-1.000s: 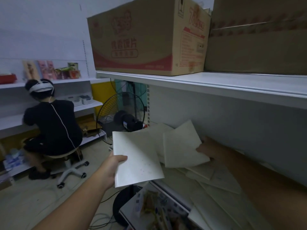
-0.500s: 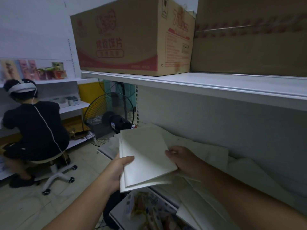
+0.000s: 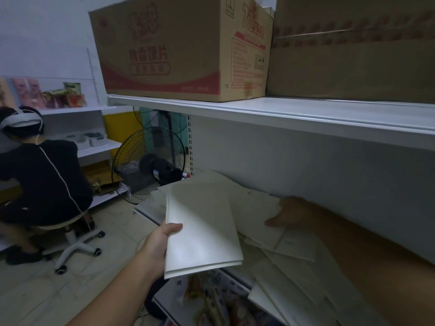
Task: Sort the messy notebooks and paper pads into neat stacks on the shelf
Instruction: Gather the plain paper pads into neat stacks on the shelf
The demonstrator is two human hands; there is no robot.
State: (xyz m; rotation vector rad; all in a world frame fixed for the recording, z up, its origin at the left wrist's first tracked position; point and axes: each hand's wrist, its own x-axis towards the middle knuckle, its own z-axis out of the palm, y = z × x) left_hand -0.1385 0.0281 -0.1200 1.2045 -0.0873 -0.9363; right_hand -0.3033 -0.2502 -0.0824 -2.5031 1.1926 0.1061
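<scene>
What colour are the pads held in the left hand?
Plain off-white pads, no visible pattern; seen in the head view.

Dim room, white wall (image 3: 47, 31), pale tiled floor (image 3: 35, 290); black fan (image 3: 148, 165) (standing), cardboard boxes (image 3: 176, 48) on upper shelf (image 3: 306, 111)

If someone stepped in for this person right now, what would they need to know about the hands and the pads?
Left hand grips a pair of pads in front of the shelf.
Right hand rests on a loose pad there; grip unclear.
Done: two pads gathered.
Left: the scattered pads lie overlapping and askew; no neat stack shows yet.
</scene>
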